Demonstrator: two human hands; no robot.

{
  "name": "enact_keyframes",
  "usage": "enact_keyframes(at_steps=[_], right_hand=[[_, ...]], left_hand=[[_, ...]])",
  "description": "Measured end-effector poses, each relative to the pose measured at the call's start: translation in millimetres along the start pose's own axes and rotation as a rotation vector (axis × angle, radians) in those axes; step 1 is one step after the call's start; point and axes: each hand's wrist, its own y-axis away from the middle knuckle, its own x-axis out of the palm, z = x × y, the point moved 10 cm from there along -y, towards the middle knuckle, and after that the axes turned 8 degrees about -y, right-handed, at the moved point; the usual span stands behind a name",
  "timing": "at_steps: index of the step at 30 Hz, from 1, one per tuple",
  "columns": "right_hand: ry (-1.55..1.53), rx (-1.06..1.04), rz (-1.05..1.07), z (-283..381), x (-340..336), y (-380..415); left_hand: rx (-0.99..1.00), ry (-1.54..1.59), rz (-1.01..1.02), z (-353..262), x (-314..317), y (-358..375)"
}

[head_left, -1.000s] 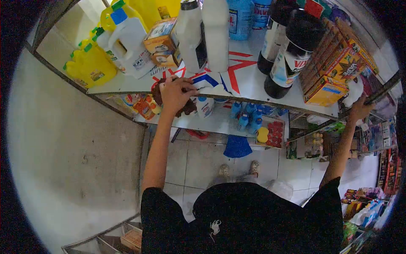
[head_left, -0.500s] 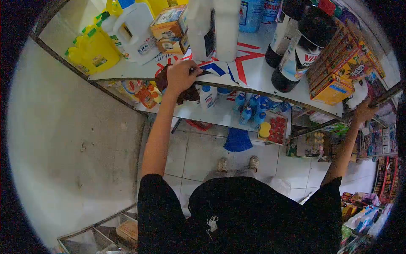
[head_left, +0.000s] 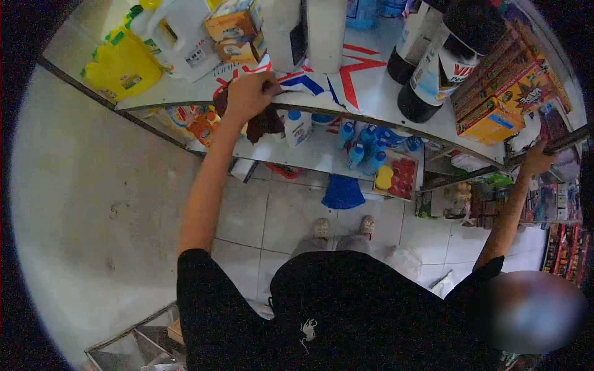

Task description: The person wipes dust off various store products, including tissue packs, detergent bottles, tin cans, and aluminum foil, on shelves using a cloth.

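My left hand [head_left: 249,96] is closed on a dark brown cloth [head_left: 266,127] at the front edge of the upper shelf [head_left: 377,93]. Part of the cloth hangs below that edge. Beside the fingers, a torn printed sheet with red and blue marks [head_left: 303,81] lies on the shelf top, near a tall white container [head_left: 325,37]. Far to the right, my right hand [head_left: 537,159] is wrapped round the metal shelf frame [head_left: 566,141], close to an orange-yellow box [head_left: 492,120].
Yellow jugs [head_left: 124,71], a white jug [head_left: 185,40] and large black-capped bottles [head_left: 442,68] stand on the upper shelf. Below are small blue bottles [head_left: 365,148] and a tray of red items [head_left: 403,176]. A blue dustpan-like piece [head_left: 343,191] sits near the floor.
The view has shifted a little, so the shelves sit further left and higher. My left hand still grips the cloth at the edge; my right hand stays on the frame.
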Motion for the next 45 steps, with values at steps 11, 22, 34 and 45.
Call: enact_keyframes(at_steps=[11,22,34,45], right_hand=[[0.105,-0.321,-0.076,-58,23,-37],[0.131,-0.324,-0.145,-52,19,-26],[0.052,-0.287,-0.077,-40,12,-18],[-0.006,-0.284,-0.120,-23,9,-10]], left_hand=[[0.000,-0.064,-0.118,1,-3,0],[0.140,-0.263,-0.377,-21,-16,15],[0.198,-0.280,-0.542,-30,-17,26],[0.090,-0.190,-0.698,-26,-28,36]])
